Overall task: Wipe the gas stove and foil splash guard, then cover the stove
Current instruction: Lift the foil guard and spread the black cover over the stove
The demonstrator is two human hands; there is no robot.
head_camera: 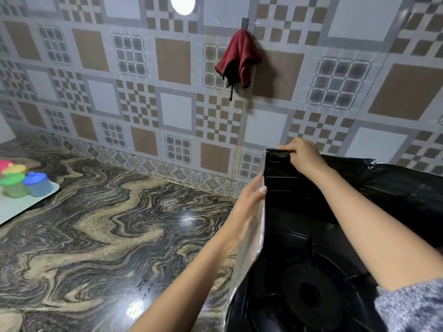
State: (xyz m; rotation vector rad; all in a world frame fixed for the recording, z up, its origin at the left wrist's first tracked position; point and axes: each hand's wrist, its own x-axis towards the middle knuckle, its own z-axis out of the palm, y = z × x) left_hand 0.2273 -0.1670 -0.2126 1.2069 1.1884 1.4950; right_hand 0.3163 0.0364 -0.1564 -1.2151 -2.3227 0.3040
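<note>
The foil splash guard [249, 255] stands upright along the left side of the black gas stove [311, 288] at the lower right; its outer face is silver, its inner face dark. My left hand [249, 200] presses flat against the guard's outer face with the thumb hooked over its edge. My right hand [300, 155] pinches the guard's top far corner. A black panel or sheet [395, 185] runs along the wall behind the stove. A dark red cloth [239, 57] hangs from a peg on the tiled wall, above both hands.
A marbled brown-and-black countertop [107, 224] spreads left of the stove. A pale tray [21, 207] at the far left carries several small jars with coloured lids [36, 184]. The patterned tile wall [172, 111] rises behind.
</note>
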